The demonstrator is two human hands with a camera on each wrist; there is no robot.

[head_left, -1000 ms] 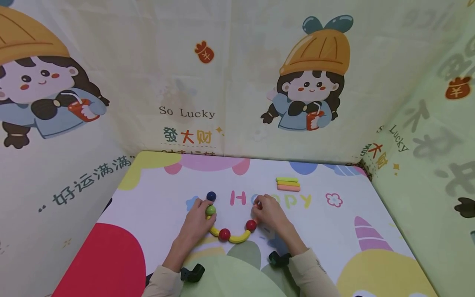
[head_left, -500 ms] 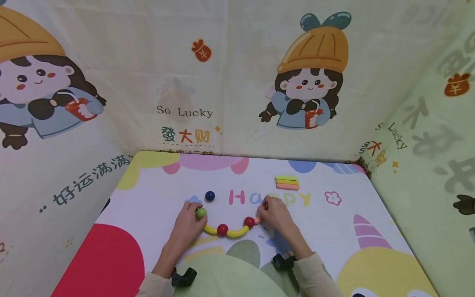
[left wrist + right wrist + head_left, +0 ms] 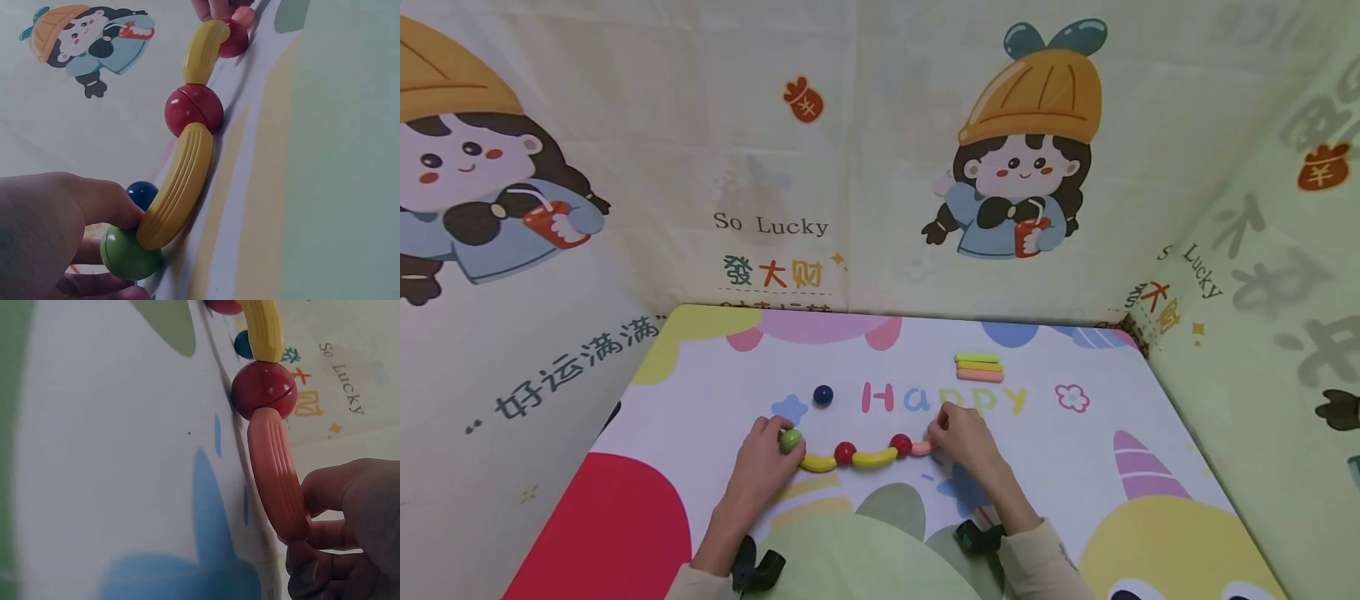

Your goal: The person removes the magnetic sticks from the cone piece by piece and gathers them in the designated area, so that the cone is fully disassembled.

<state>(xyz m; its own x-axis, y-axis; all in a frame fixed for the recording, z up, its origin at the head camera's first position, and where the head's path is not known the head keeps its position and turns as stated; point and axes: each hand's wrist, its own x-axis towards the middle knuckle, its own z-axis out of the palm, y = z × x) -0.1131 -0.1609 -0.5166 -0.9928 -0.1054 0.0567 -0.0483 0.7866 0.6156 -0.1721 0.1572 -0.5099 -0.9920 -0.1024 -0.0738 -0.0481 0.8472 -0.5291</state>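
Green at one end and pink at the other, a row of toy parts spans the middle of the white tabletop (image 3: 715, 417), joined end to end: green ball (image 3: 791, 440), first yellow bar (image 3: 818, 463), first red ball (image 3: 845, 453), second yellow bar (image 3: 874, 458), second red ball (image 3: 901, 445), pink bar (image 3: 275, 475). The left hand (image 3: 762, 460) has its grip closed to the width of the green ball, thumb on one side and fingers on the other, the thumb tip by the joint with the bar, probably to steady that end. The right hand (image 3: 966, 437) pinches the pink bar near its free end, leaving its joint with the second red ball uncovered; holding both outer ends likely keeps the row together and nearly straight. No pin or strap shows at the joints, so perhaps magnets hold them. Whether the middle touches the tabletop, I cannot tell. Beyond the row, a blue ball (image 3: 823, 396) sits apart, and the spare bars (image 3: 979, 367) lie side by side near the back, seemingly grouped to stay out of the way.
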